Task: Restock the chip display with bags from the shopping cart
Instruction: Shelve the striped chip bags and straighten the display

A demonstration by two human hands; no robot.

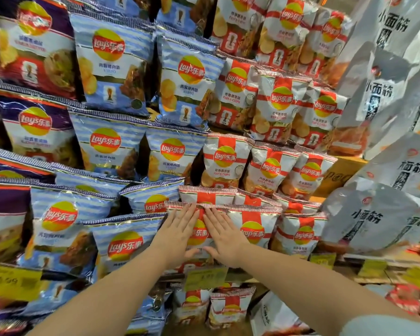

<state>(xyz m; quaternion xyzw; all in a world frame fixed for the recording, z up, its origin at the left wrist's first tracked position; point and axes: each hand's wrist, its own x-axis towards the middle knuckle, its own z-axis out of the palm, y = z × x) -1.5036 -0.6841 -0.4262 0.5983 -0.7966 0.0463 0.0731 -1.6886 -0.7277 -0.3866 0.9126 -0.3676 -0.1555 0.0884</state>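
Note:
A red-and-white chip bag (pixel 199 235) stands at the front of the display's lowest visible row, in the middle. My left hand (pixel 180 232) and my right hand (pixel 222 235) lie flat on its face, side by side, fingers straight and pointing up, pressing it. More red-and-white bags (pixel 298 234) stand to its right and in tiers above. Blue striped bags (pixel 124 243) fill the columns to the left, purple bags (pixel 34 127) the far left. The shopping cart is out of view.
Grey-white snack packs (pixel 383 221) with black characters hang down the right side. Yellow price tags (pixel 205 278) line the shelf edge below my hands. Further chip bags (pixel 230 306) sit on a lower shelf. A cardboard box (pixel 335 177) shows behind the right bags.

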